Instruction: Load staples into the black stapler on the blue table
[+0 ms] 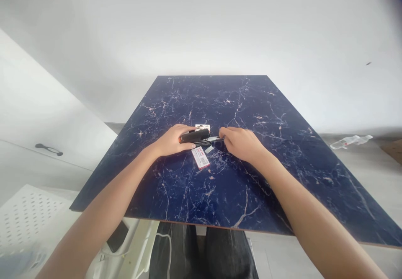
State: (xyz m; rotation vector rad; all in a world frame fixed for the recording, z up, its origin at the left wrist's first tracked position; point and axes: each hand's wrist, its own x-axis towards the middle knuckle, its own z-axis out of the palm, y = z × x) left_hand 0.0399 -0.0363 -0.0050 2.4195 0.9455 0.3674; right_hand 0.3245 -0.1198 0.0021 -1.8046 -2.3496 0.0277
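A black stapler (pixel 195 136) with an orange end lies across the middle of the dark blue marbled table. My left hand (pixel 172 140) grips its rear from the left, thumb and fingers on either side. At the other end, the fingers of my right hand (pixel 236 141) are pinched on the silvery metal part (pixel 214 138) that sticks out of the stapler. Just below lies a small white and red box (pixel 201 158) with printed text. Beside it is a small pale strip (pixel 209 149). A white printed card or packet (pixel 202 127) shows partly behind the stapler.
The marbled tabletop (pixel 213 99) reaches to a white wall. On the floor at right lies a clear plastic wrapper (pixel 351 141). A white cabinet with a dark handle (pixel 49 149) stands at left. Below it are a perforated white basket (pixel 29 214) and a dark phone-like object (pixel 117 236).
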